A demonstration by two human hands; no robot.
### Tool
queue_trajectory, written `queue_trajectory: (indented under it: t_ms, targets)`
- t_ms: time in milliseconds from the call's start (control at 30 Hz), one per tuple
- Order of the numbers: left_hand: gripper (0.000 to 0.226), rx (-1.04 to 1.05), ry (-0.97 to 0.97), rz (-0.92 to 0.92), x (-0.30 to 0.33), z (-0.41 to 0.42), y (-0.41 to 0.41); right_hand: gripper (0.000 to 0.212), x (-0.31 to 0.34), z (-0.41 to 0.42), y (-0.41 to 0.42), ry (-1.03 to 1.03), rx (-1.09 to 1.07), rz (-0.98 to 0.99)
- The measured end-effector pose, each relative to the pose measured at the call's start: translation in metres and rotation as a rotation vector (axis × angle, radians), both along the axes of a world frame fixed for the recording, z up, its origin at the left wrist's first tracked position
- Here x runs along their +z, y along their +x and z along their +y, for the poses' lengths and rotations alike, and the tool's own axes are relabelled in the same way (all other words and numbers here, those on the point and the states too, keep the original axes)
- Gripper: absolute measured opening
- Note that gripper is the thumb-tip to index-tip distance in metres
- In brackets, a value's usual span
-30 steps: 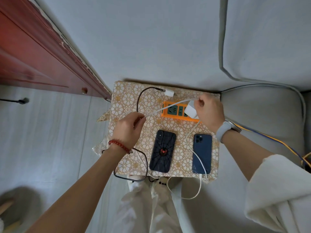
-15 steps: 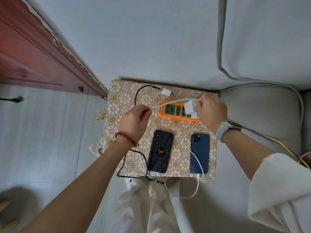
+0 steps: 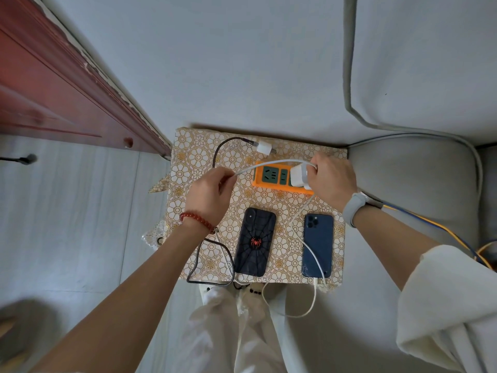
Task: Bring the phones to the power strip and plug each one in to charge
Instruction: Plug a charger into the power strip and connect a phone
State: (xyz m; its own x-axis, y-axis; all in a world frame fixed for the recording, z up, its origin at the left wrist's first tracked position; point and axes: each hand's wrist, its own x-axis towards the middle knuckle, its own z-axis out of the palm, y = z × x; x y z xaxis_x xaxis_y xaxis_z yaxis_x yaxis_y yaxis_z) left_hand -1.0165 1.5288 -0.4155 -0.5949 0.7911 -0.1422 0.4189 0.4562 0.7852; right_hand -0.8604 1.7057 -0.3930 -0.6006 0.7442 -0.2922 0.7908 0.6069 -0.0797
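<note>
Glossy plastic power strip [image 3: 271, 181]; glossy blue phone [image 3: 318, 244]; braided black cable [image 3: 217, 154]; worn lacquered wood on door [image 3: 53, 84], far left.

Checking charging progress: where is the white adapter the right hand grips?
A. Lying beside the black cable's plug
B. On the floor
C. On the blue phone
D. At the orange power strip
D: the right hand holds the white adapter on the orange power strip.
</note>
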Motion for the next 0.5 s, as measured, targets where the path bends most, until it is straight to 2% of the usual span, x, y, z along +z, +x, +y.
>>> queue_trajectory:
  t_ms: [167,367,500]
  targets:
    - [0.013,0.008,0.005,0.007,-0.001,0.000,0.001,0.021,-0.005,-0.007,0.002,-0.035,-0.048,0.001]
    - [0.013,0.032,0.003,0.002,-0.003,-0.004,-0.001,0.010,-0.009,-0.012,0.007,-0.045,0.046,-0.036]
    - [0.013,0.043,-0.004,-0.005,-0.003,-0.004,-0.001,0.008,-0.014,-0.011,0.001,-0.059,0.029,-0.027]
